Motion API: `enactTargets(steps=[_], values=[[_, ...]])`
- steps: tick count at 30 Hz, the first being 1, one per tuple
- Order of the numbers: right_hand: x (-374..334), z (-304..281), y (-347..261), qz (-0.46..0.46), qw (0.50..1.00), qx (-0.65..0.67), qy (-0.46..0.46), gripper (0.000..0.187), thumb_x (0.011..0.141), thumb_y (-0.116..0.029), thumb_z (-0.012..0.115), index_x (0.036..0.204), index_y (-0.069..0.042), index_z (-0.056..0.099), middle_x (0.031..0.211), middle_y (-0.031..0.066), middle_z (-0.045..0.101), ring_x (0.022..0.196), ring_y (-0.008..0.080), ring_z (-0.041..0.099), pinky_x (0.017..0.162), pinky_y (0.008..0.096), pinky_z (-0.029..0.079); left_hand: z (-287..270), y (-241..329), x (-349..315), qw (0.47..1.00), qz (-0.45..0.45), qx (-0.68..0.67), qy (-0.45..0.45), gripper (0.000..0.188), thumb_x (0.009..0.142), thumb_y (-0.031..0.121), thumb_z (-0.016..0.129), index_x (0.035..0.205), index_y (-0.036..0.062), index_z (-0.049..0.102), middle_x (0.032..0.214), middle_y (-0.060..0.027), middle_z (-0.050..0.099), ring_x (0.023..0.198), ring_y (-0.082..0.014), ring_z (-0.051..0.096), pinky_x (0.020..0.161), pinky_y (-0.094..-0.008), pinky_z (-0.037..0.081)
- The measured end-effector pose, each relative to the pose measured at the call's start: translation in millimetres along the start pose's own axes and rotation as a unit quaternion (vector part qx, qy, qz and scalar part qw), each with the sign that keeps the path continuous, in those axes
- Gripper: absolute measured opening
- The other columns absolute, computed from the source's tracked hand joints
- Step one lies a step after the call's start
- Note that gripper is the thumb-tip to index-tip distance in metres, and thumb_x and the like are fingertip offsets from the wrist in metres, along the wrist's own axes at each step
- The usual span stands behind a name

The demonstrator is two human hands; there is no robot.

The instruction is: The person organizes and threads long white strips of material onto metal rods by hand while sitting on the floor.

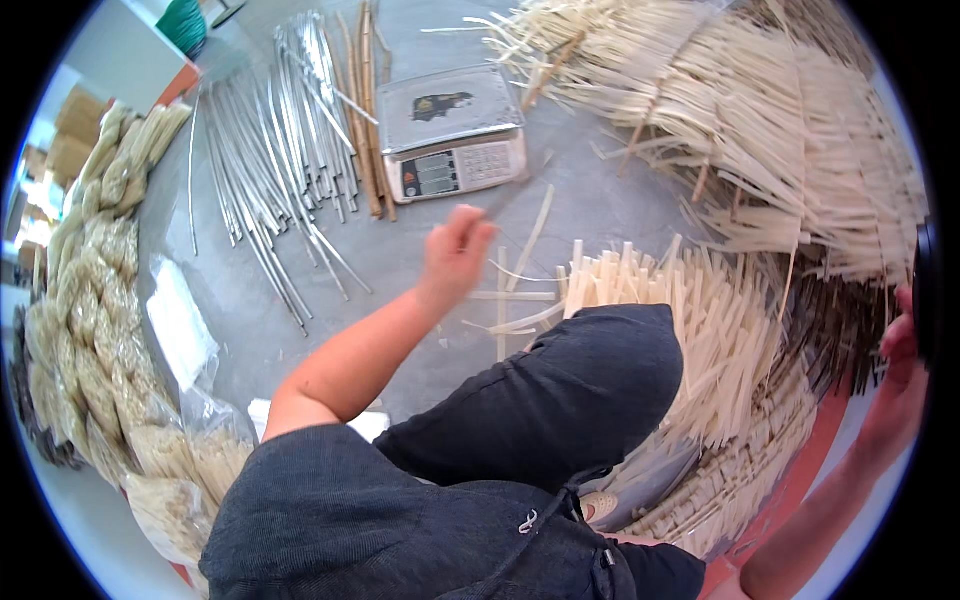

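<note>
My left hand is raised over the grey floor, just below the digital scale. Its fingers are closed, and a thin blurred strand seems to run from them up toward the right; what they grip is too small to name. Far out at the right rim, my right hand is partly cut off beside a bundle of dark strips; its fingers are mostly hidden. Between the two hands, a dense bundle of pale flat strips stands beside my knee. A few loose pale strips lie on the floor near my left hand.
Shiny metal rods and brown sticks lie left of the scale. A large heap of pale strips fills the upper right. Plastic-wrapped bundles line the left side, next to a white plastic-wrapped package.
</note>
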State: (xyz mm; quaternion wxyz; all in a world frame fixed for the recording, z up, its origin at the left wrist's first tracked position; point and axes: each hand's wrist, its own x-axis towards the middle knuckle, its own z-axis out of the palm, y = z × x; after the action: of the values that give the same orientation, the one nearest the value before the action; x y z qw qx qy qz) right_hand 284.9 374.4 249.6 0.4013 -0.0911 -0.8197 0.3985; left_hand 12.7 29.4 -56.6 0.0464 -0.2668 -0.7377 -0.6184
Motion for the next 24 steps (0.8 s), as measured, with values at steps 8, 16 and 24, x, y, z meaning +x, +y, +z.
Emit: enactTargets(steps=[8, 16, 24], values=[[-54, 57, 4, 0.150, 0.989, 0.007, 0.000, 0.029, 0.101, -0.016, 0.049, 0.124, -0.001, 0.058, 0.092, 0.0036, 0.064, 0.067, 0.0031, 0.046, 0.062, 0.0162, 0.037, -191, -148, -49, 0.905, -0.190, 0.224, 0.307, 0.040, 0.100, 0.038, 0.049, 0.083, 0.0019, 0.055, 0.063, -0.0076, 0.046, 0.060, -0.0186, 0.045, 0.059, -0.0340, 0.040], [-85, 43, 8, 0.260, 0.964, 0.009, 0.063, 0.022, 0.099, -0.013, 0.053, 0.116, -0.002, 0.061, 0.078, 0.0016, 0.063, 0.057, 0.0030, 0.044, 0.053, 0.0163, 0.035, -292, -289, -78, 0.814, -0.342, 0.342, 0.323, 0.046, 0.097, 0.043, 0.045, 0.092, 0.0012, 0.063, 0.079, -0.0186, 0.065, 0.076, -0.0362, 0.063, 0.068, -0.0456, 0.048], [-96, 37, -9, 0.278, 0.956, -0.053, 0.079, 0.022, 0.099, -0.016, 0.054, 0.116, -0.004, 0.062, 0.073, -0.0024, 0.058, 0.056, 0.0017, 0.041, 0.052, 0.0159, 0.032, -312, -331, -61, 0.769, -0.557, -0.135, 0.281, 0.006, 0.084, 0.009, 0.058, 0.088, 0.0071, 0.061, 0.065, -0.0057, 0.056, 0.053, -0.0174, 0.054, 0.047, -0.0288, 0.048]])
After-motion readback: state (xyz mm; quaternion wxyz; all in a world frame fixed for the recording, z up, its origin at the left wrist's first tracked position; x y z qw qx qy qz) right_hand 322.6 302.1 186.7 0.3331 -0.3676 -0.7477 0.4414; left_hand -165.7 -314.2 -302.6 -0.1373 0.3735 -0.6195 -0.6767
